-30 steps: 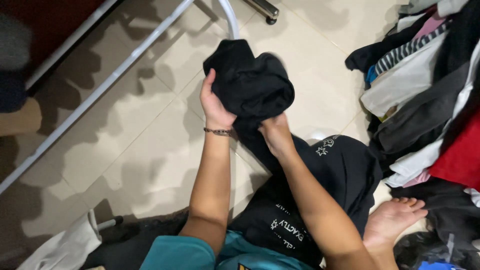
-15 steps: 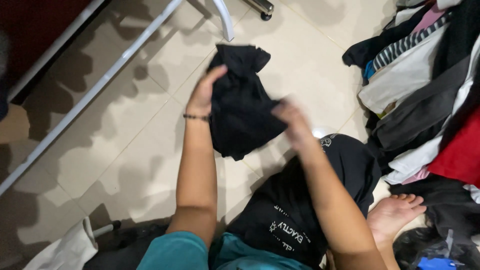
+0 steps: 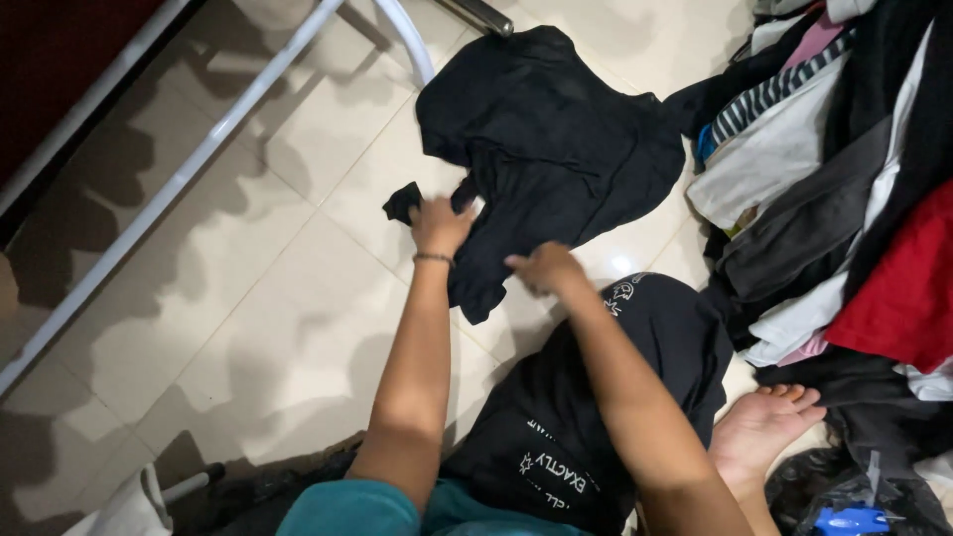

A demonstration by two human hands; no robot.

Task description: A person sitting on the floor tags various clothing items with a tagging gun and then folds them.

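Both of your hands are on the crumpled black cloth garment (image 3: 546, 149) that lies spread on the pale glossy tiled floor (image 3: 248, 328) in front of you. Your left hand (image 3: 440, 223) is closed, pinching a small black tab or corner of the fabric at its near left edge; your right hand (image 3: 544, 268) rests curled at the garment's near hem, and you cannot tell from this view whether those fingers actually pinch cloth or only press on it.

Judging by how it lies, the garment is laid out but far from flat: the upper part bulges in rounded folds, a narrow strip trails down toward your right hand, and no neat fold shows anywhere, so smoothing and folding look to be all ahead of you.

It sits just below the curved white metal tube frame (image 3: 199, 159) and touches the edge of the mixed heap of clothes (image 3: 844, 199) on your right, striped, white, grey and red pieces among them. Another black printed garment (image 3: 606, 417) covers your lap, and your bare foot (image 3: 759, 432) shows beside it.
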